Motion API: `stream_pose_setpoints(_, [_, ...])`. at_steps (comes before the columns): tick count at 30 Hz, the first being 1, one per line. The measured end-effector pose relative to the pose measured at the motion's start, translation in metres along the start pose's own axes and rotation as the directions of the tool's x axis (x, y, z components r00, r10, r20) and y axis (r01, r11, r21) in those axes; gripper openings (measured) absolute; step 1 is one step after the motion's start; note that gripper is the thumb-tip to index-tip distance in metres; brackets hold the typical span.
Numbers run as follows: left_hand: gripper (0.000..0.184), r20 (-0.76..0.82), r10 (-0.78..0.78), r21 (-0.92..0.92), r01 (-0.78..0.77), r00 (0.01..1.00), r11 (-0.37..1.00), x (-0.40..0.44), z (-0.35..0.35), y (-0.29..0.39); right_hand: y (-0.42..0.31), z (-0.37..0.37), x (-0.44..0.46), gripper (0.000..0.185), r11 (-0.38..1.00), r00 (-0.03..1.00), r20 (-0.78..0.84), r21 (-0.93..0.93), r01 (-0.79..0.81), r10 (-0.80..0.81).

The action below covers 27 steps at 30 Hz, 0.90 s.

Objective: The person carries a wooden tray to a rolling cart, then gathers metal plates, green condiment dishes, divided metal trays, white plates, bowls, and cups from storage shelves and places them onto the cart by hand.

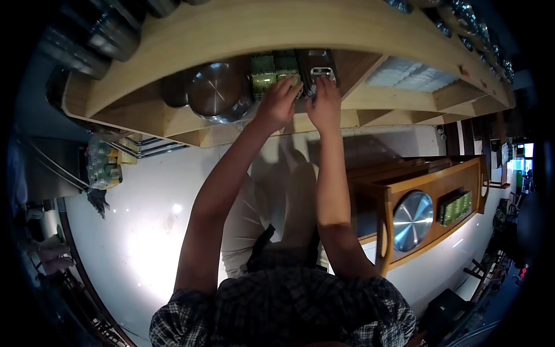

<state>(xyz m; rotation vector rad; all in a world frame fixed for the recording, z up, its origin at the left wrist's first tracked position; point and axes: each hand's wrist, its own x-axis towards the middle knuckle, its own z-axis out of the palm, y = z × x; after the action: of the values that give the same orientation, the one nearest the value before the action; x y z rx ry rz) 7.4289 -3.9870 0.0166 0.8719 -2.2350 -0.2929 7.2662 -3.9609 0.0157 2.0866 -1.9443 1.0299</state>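
and here we are at the row of small, green, box-shaped packs (264, 79), tucked on a shelf inside the pale, curved wooden counter (260, 29). the left hand (280, 103) reaches in, fingers bent over the front corner of the row; whether they are clamped shut, i cannot tell. the packs look light and a bit squashy, so i'd judge a flat hold on both sides best, without squeezing. just beside them, the right hand (325, 107) has its fingers at a shiny, metal-looking container (322, 73), grip hidden from here; that one looks stiff, smooth, maybe slippery, the rim its surest hold. on the other side sits a round, silvery metal pan (215, 89). farther out, a brown wooden trolley (440, 184) carries a round, shiny disc (413, 220).
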Motion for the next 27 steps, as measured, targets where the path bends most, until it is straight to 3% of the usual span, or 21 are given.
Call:
stream_pose_setpoints(1, [0.057,-0.002,0.007,-0.001,-0.007,1.000,1.000,-0.003,0.011,-0.008,0.007,0.006,-0.005,0.055,0.997,0.999,0.011,-0.076,0.031,-0.030])
stream_pose_setpoints(2, [0.056,-0.005,0.008,0.035,-0.008,1.000,0.999,-0.004,0.020,-0.016,0.014,0.012,-0.004,0.044,0.990,0.989,-0.087,-0.073,0.118,-0.124])
stream_pose_setpoints(5, [0.055,-0.018,-0.010,0.101,0.011,1.000,0.995,-0.006,0.031,-0.021,0.022,0.007,0.001,0.033,0.995,0.995,-0.014,-0.005,0.102,-0.102])
stream_pose_setpoints(6, [0.055,-0.056,0.008,0.067,-0.004,0.998,0.998,-0.006,0.035,-0.023,0.023,0.008,0.003,0.025,0.991,0.989,-0.062,-0.014,0.130,-0.131])
stream_pose_setpoints(10, [0.055,-0.080,0.012,0.053,-0.008,0.997,0.999,-0.007,0.043,-0.023,0.025,0.011,0.006,0.024,0.979,0.970,-0.138,-0.050,0.196,-0.201])
stream_pose_setpoints(12, [0.055,-0.071,0.001,0.069,0.004,0.997,0.998,-0.005,0.045,-0.022,0.022,0.004,0.006,0.018,0.991,0.991,-0.045,-0.048,0.126,-0.128])
stream_pose_setpoints(15, [0.056,-0.033,-0.014,0.097,0.018,0.999,0.995,-0.001,0.042,-0.022,0.013,-0.005,0.009,0.013,0.999,0.999,-0.031,-0.044,0.011,-0.013])
stream_pose_setpoints(16, [0.056,-0.019,-0.028,0.110,0.030,0.999,0.993,0.003,0.039,-0.021,0.009,-0.008,0.011,0.009,0.999,0.990,-0.137,0.006,0.038,-0.037])
stream_pose_setpoints(19, [0.057,0.005,-0.052,0.142,0.050,0.999,0.989,0.013,0.029,-0.016,-0.001,-0.020,0.014,0.011,0.998,0.985,-0.158,0.006,0.066,-0.064])
stream_pose_setpoints(23, [0.059,-0.152,-0.020,0.093,0.034,0.988,0.995,0.024,0.016,-0.007,-0.011,-0.029,0.002,0.013,0.992,0.975,-0.185,-0.004,0.124,-0.123])
stream_pose_setpoints(27, [0.055,-0.120,0.067,0.248,-0.036,0.990,0.968,0.023,0.001,-0.003,-0.017,-0.029,-0.015,0.015,0.956,0.937,-0.219,0.047,0.288,-0.272])
